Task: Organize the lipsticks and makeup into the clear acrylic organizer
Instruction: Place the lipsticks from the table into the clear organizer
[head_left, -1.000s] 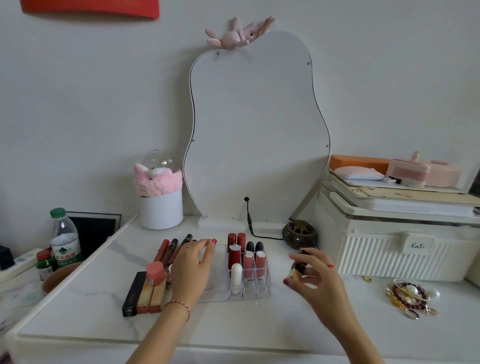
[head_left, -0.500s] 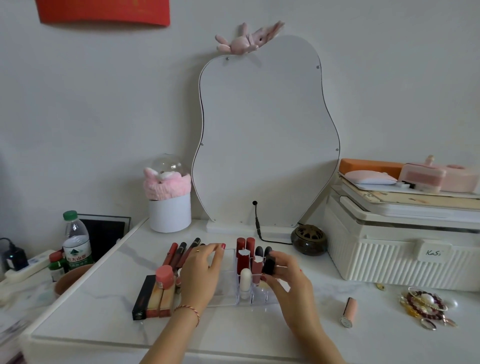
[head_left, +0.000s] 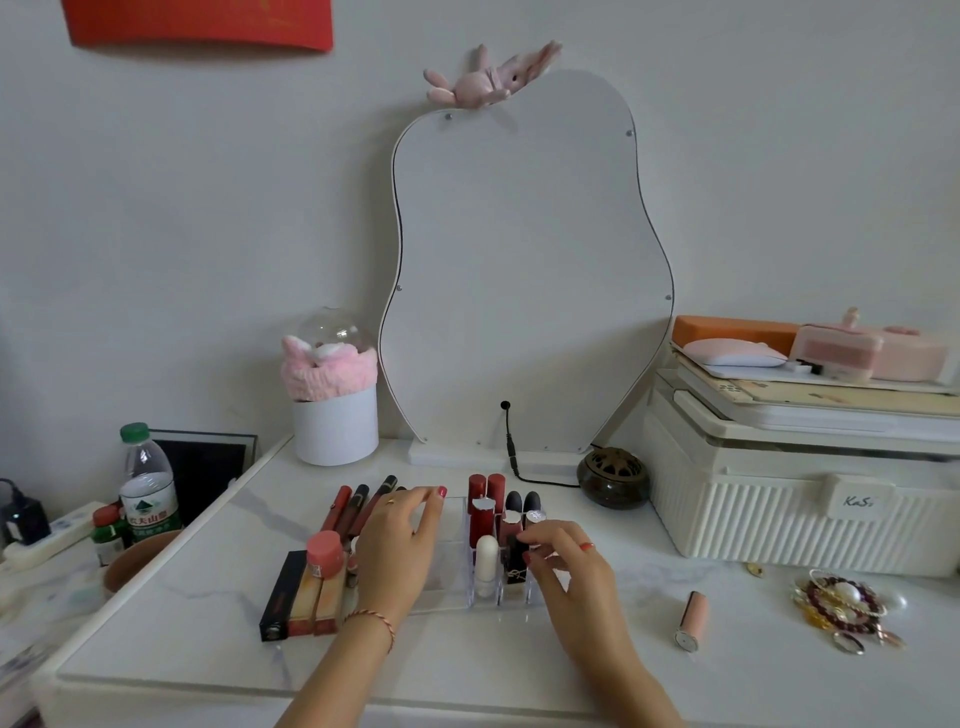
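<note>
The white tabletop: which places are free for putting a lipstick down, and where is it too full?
The tabletop is bare along its front edge, and between the right hand and the pink lipstick. It is crowded left of the acrylic organizer, where the boxed lipsticks and dark tubes lie, and at the bracelets.

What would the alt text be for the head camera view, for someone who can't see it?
A right hand lowers a black lipstick into a clear acrylic organizer while the left hand rests on it. A pink lipstick lies on the white table.
</note>
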